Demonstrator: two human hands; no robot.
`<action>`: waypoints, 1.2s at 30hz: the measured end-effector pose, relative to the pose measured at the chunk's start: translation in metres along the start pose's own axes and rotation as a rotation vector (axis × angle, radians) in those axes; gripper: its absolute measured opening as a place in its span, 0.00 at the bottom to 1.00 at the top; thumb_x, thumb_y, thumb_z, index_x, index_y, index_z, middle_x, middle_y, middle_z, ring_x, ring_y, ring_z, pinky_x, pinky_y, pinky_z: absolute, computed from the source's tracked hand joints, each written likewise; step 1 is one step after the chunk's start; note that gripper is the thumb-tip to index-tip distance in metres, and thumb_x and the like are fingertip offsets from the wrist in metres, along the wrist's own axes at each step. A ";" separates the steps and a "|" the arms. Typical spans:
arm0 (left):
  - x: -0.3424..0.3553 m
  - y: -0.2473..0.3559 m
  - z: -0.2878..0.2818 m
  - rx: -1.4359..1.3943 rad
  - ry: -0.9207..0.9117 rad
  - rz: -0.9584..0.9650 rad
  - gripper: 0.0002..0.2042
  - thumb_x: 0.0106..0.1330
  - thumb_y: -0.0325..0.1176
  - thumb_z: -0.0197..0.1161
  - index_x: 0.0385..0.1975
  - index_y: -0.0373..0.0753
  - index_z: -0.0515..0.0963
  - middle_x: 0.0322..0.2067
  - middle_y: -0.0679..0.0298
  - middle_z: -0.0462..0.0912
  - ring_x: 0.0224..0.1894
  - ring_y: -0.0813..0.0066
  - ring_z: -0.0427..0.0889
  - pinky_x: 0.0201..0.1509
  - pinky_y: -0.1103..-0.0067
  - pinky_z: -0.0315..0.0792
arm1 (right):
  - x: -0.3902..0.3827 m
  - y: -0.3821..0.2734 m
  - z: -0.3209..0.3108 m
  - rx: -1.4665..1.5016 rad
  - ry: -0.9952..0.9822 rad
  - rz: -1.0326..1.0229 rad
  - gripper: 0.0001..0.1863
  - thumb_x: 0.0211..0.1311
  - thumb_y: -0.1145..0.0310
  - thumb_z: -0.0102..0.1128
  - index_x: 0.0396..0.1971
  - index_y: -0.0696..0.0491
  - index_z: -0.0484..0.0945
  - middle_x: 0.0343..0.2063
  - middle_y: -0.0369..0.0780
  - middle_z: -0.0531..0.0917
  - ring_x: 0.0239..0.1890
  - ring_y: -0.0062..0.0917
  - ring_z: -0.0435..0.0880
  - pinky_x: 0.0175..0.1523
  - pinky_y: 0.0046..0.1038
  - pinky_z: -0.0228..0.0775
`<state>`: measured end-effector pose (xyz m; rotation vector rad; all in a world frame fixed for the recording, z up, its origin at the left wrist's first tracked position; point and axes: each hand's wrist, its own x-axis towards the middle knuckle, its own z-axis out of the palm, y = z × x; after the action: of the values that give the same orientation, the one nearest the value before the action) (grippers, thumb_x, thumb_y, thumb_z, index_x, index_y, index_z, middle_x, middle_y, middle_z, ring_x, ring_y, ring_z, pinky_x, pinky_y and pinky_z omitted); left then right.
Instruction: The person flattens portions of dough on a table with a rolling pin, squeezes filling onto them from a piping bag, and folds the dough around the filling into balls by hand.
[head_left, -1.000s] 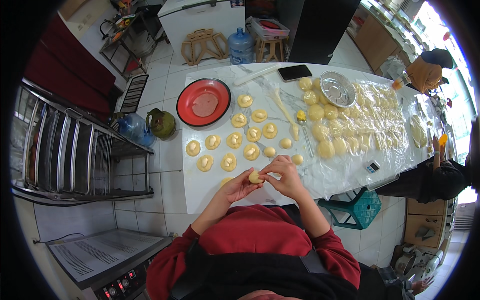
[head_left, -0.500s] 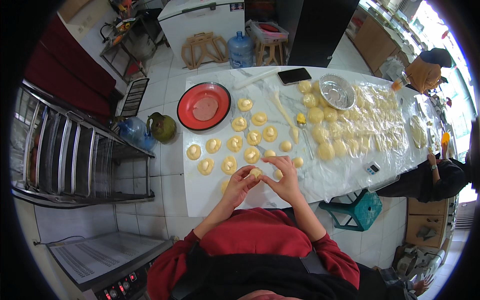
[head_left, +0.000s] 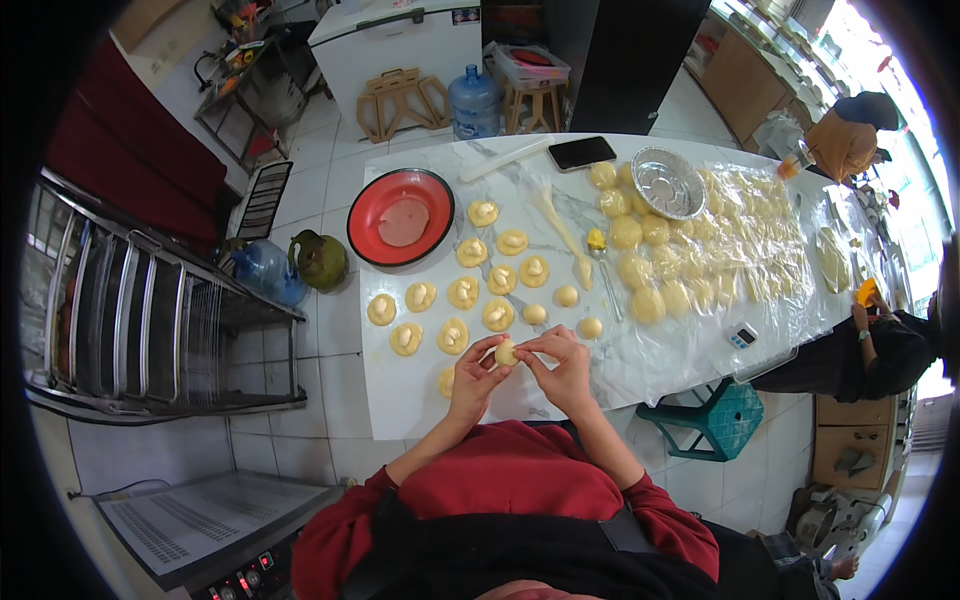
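Observation:
My left hand [head_left: 478, 375] and my right hand [head_left: 556, 365] meet over the near table edge, both gripping a small pale dough ball [head_left: 506, 353], with fingers pinched at it. Several flattened dough rounds [head_left: 462, 292] with white filling on them lie ahead and to the left, and a few plain dough balls [head_left: 566, 296] rest beyond my right hand. A piping bag [head_left: 557, 223] and a spoon with yellow stuff [head_left: 597, 242] lie to the right of the rounds. A red bowl [head_left: 364, 240] with pink contents stands at the far left of the table.
Plastic-covered dough balls [head_left: 728, 270], a foil pan [head_left: 668, 183], a phone [head_left: 582, 152] and a timer [head_left: 742, 336] occupy the table's right. A metal rack [head_left: 160, 330] stands left, a green stool [head_left: 715, 420] below. Co-workers [head_left: 878, 365] [head_left: 840, 140] are at the right.
My hands stay on the dough ball, their fingers shifting around it as it comes slightly lower and left in view. The co-worker's hand with the orange tool at the right has moved.

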<state>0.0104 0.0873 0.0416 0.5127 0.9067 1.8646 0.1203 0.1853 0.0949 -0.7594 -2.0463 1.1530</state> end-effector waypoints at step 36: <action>0.026 0.025 -0.015 1.424 0.215 0.359 0.11 0.48 0.22 0.58 0.32 0.43 0.77 0.38 0.64 0.72 0.33 0.75 0.74 0.20 0.86 0.69 | 0.126 0.121 0.004 -0.419 -0.327 0.187 0.23 0.31 0.71 0.65 0.34 0.54 0.70 0.36 0.45 0.72 0.44 0.38 0.69 0.47 0.34 0.63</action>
<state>-0.0262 0.0984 0.0504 1.3742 2.3740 1.2794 0.0597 0.3302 0.0194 -1.0353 -2.5847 1.0080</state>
